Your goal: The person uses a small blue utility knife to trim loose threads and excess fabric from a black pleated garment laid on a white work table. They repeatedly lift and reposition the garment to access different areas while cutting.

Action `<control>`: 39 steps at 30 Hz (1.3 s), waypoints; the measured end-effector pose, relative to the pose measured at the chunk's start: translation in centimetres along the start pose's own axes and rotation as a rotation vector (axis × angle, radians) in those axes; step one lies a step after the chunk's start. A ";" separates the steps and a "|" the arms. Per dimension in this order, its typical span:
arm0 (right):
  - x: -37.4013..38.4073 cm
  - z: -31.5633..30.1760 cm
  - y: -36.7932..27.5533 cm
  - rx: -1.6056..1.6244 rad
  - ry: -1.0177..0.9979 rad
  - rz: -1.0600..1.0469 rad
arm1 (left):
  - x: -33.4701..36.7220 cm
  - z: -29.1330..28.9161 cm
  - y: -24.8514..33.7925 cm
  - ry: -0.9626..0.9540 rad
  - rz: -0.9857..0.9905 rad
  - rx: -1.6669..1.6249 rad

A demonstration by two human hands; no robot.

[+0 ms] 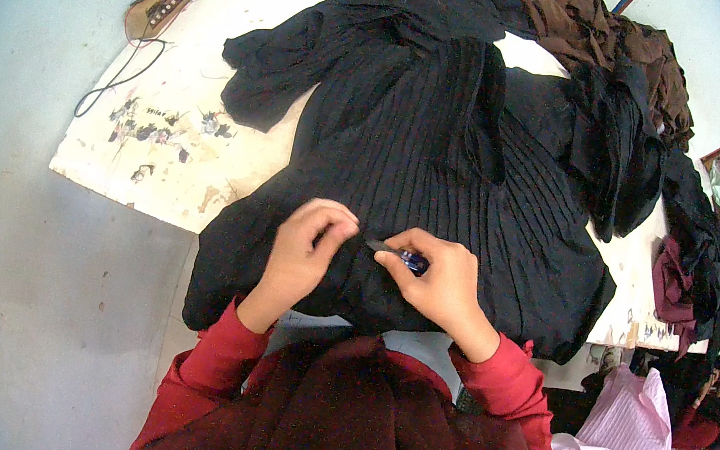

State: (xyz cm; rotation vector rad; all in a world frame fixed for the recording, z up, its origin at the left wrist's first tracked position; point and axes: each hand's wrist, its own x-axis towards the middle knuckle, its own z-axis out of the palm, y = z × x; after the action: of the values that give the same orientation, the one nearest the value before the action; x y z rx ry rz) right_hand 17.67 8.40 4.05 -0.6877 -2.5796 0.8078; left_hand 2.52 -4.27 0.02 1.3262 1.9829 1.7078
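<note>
A black pleated garment [410,148] lies spread over the table in front of me, its near edge hanging over the table's front. My right hand [441,280] is closed round small thread snips [412,262] with a blue handle, their grey tip pointing left just above the pleats. Close to that tip, my left hand [308,240] is held in a pinch, thumb against fingers, over the same cloth. Whatever sits between those fingertips is too small or blurred to make out.
The pale table [238,163] is stained at left. A small wooden control box [159,5] with cables stands at its far left corner. Brown cloth [589,26] is heaped at the back. To the right are maroon cloth [675,284], pink pleated fabric [625,427] and other people.
</note>
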 end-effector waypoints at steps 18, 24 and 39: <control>-0.8 0.4 2.8 0.277 0.067 0.030 | -0.1 -0.8 -0.9 -0.069 0.113 0.153; -0.1 0.5 -0.5 0.099 -0.086 0.022 | 0.3 -1.2 -1.1 -0.124 0.043 0.081; 0.5 1.1 -1.4 -0.050 -0.072 -0.059 | 0.0 -1.2 -1.2 -0.061 0.012 0.065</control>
State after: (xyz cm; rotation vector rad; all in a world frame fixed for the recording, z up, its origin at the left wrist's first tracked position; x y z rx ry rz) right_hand 16.27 7.20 4.09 -0.6042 -2.6794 0.7647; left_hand 1.15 -4.94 -0.65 1.3968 2.0161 1.6016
